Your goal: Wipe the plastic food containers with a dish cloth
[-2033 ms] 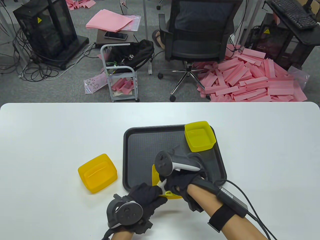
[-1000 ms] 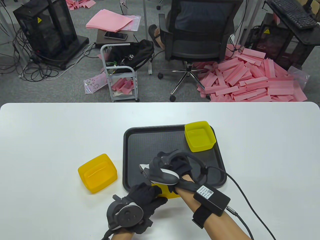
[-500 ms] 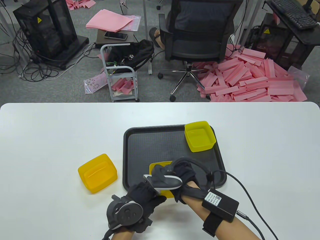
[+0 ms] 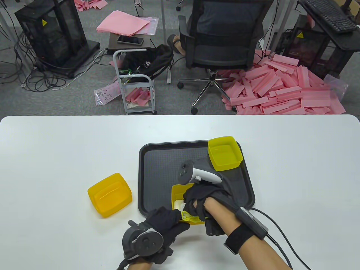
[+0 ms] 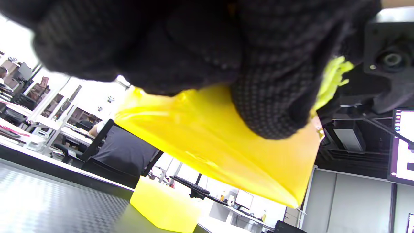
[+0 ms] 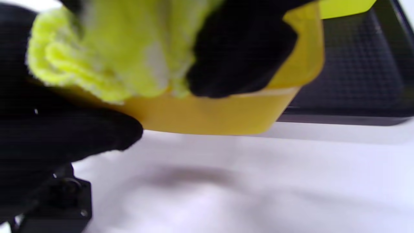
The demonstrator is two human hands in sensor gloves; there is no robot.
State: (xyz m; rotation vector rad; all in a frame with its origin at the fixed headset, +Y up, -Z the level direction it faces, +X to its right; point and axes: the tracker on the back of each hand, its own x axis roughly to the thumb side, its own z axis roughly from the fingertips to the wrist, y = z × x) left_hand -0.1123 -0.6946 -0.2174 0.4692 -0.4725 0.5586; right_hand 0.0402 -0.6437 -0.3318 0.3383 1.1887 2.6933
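The yellow translucent plastic food container (image 4: 180, 198), lifted at the near edge of the black textured tray (image 4: 157, 168), opens upward, its long axis running away from the person. The left hand (image 4: 163, 222) grips its near-left wall from outside; the right hand (image 4: 201, 201), directly above, presses a bunched yellow-green dish cloth (image 6: 106, 55) into the near inside corner, fingers (image 6: 239, 55) curled round the cloth.

A yellow plastic container (image 4: 180, 197) is tilted off the surface, its near wall gripped from below by the left hand (image 4: 163, 222). A crumpled yellow-green dish cloth (image 4: 187, 216) lies against its near rim, under the right hand (image 4: 201, 201). A paler yellow container (image 4: 225, 153) sits upright well beyond the right hand, and an orange-yellow one (image 4: 109, 194) rests beyond and left of the left hand.
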